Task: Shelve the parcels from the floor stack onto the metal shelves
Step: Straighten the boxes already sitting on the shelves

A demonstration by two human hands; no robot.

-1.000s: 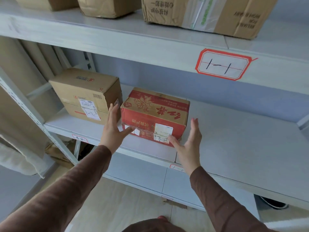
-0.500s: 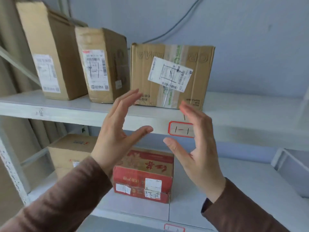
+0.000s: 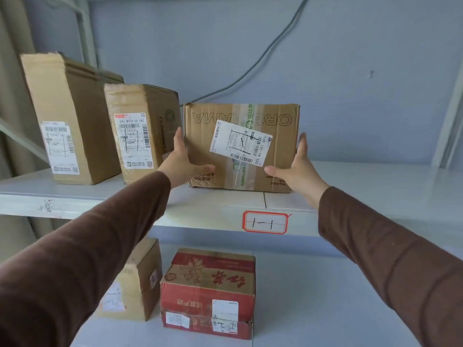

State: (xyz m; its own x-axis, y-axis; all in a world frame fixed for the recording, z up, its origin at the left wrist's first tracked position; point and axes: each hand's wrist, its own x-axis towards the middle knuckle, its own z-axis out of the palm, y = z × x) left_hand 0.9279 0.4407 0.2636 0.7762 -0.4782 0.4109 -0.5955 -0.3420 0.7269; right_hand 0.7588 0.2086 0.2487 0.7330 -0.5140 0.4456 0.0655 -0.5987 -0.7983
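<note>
A wide brown cardboard parcel (image 3: 273, 156) with a tilted white label stands on the upper metal shelf (image 3: 350, 186). My left hand (image 3: 179, 162) lies flat against its left side, fingers straight, thumb across the front lower corner. My right hand (image 3: 297, 169) presses its right side the same way, fingers straight up along the edge. A red parcel (image 3: 208, 291) sits on the lower shelf (image 3: 325, 296), apart from both hands.
Two tall brown parcels (image 3: 67, 121) (image 3: 140, 131) stand left of the wide one on the upper shelf. A small brown box (image 3: 135, 284) sits left of the red parcel. A red-framed tag (image 3: 265, 221) marks the shelf edge. A cable (image 3: 263, 58) runs down the wall.
Both hands left the red parcel on the lower shelf, rose to the upper shelf, and now press the two sides of the wide brown parcel. The view tilted upward.
</note>
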